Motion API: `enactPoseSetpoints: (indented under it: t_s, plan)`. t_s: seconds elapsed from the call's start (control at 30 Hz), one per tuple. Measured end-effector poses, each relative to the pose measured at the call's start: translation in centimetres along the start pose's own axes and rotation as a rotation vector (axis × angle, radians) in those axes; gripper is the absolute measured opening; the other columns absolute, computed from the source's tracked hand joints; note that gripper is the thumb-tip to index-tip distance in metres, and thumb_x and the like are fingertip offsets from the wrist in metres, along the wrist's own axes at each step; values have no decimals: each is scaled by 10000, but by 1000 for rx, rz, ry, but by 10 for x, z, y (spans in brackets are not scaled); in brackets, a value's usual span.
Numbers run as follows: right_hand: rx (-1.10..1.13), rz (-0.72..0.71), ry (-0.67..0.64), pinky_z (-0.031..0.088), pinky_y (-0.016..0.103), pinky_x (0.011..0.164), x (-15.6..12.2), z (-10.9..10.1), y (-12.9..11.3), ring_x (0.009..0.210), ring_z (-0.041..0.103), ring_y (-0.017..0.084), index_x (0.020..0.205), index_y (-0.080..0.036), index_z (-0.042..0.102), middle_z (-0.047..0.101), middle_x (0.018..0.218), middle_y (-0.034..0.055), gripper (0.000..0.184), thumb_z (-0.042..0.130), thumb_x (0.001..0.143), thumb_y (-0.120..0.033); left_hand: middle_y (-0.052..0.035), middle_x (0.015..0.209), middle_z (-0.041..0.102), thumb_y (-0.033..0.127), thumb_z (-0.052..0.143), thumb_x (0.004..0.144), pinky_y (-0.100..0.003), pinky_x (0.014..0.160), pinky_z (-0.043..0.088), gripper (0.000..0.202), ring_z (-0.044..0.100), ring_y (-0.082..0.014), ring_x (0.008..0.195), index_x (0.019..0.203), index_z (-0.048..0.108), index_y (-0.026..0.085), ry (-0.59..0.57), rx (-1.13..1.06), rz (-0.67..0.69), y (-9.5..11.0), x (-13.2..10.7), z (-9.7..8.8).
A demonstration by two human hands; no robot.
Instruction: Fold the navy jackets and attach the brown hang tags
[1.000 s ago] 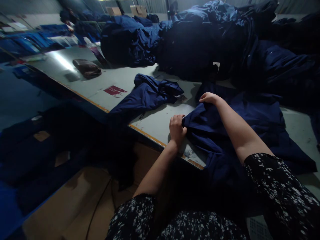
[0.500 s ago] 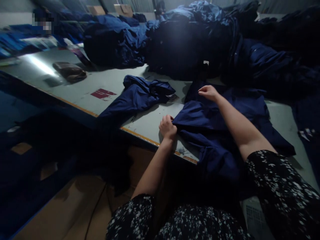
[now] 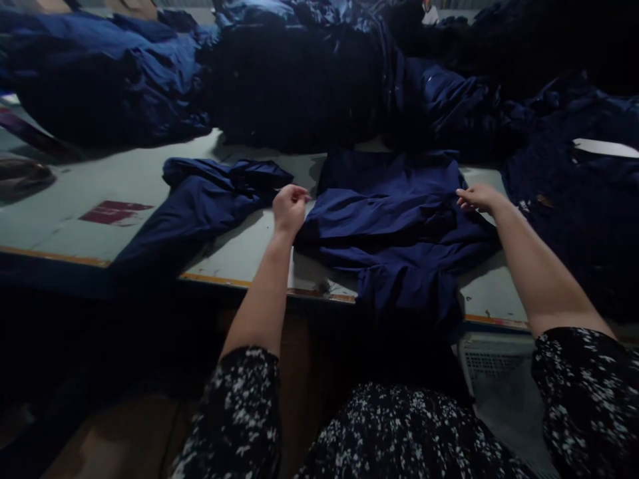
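left hand (image 3: 289,209) curled closed at edge of navy garment (image 3: 394,226), grip not sure; right hand (image 3: 479,197) open, resting on other side. garment spread on tabletop (image 3: 140,193), seems flattening step; wrinkles need smoothing.

Dim light settles on the pale tabletop (image 3: 124,179), while the spread navy garment (image 3: 394,226) and the heaps (image 3: 294,86) behind it sink into shadow (their folds nearly black). The wide lens bows the table's orange edge (image 3: 214,279) toward the frame's sides.

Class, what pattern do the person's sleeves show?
The sleeves: black with white flecks, clearest in the head view.
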State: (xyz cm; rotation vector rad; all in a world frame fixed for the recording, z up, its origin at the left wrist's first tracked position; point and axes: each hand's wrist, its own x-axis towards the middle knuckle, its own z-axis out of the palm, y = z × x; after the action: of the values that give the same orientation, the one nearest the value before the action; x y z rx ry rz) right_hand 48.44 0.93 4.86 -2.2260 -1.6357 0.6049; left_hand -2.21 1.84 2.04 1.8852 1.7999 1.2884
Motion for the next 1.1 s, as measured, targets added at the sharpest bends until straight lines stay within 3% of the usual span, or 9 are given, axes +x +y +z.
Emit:
enactPoseSetpoints:
  t_s: [0.1,0.2,0.37,0.47,0.53,0.63,0.73,0.87,1.1]
  plan:
    - [-94,46,69,616,413,839,0,27,-10,886,780,309,778,-172,754,785,846,171,402,604,1014,-461,-55,962,747,10,599,875,-381,1095,482,171,656,-190,1007,941,709,122,-182,51,78,24,36,35]
    - [-104,-17,222,573,406,953,0,41,-16,1084,746,339,889,-181,776,793,1026,189,319,620,994,-439,-39,866,738,26,745,719,-373,1060,496,176,656,-224,960,801,705,178,-305,103,89,26,55,60]
    - [42,-48,437,504,402,1058,0,37,-3,1202,680,322,1208,-122,723,734,1259,222,361,470,1069,-340,-17,761,662,158,794,668,-358,958,530,158,633,-247,882,698,673,254,-310,181,144,4,65,64]
    - [-40,-16,397,507,457,1077,-6,37,2,1229,657,357,1241,-132,728,728,1272,223,348,542,1038,-344,-58,856,681,177,831,623,-411,987,528,174,643,-299,967,722,710,252,-239,233,188,5,62,61]
    - [-129,-105,388,504,489,1093,-14,41,-1,1249,643,377,1273,-124,732,710,1310,241,366,551,1022,-320,-93,1005,721,177,792,691,-438,1041,517,151,656,-319,1061,826,764,238,-216,248,257,14,54,61]
    - [-258,-450,372,435,527,1191,-28,52,-13,1393,564,377,1411,-157,695,628,1496,220,463,477,1061,-368,-115,1250,748,203,661,878,-510,1203,417,244,641,-324,1256,1070,810,229,-354,285,407,33,33,66]
    - [-422,-654,190,269,666,1279,-38,65,-17,1589,357,398,1609,-294,545,449,1712,111,596,480,1067,-535,-130,1523,644,414,701,942,-727,1277,178,419,444,-431,1525,1334,757,276,-509,400,380,45,6,73]
    - [-523,-562,-20,186,820,1232,-42,80,-6,1661,175,436,1688,-416,388,265,1801,31,669,470,1057,-620,-126,1728,418,624,735,907,-872,1195,64,722,219,-522,1626,1566,584,369,-596,494,227,46,-21,81]
    - [-499,-504,7,254,800,1227,-49,85,11,1654,224,412,1679,-435,400,295,1788,31,640,413,1070,-634,-106,1779,314,707,643,948,-829,1215,208,820,209,-502,1638,1674,432,388,-618,608,294,48,-24,92]
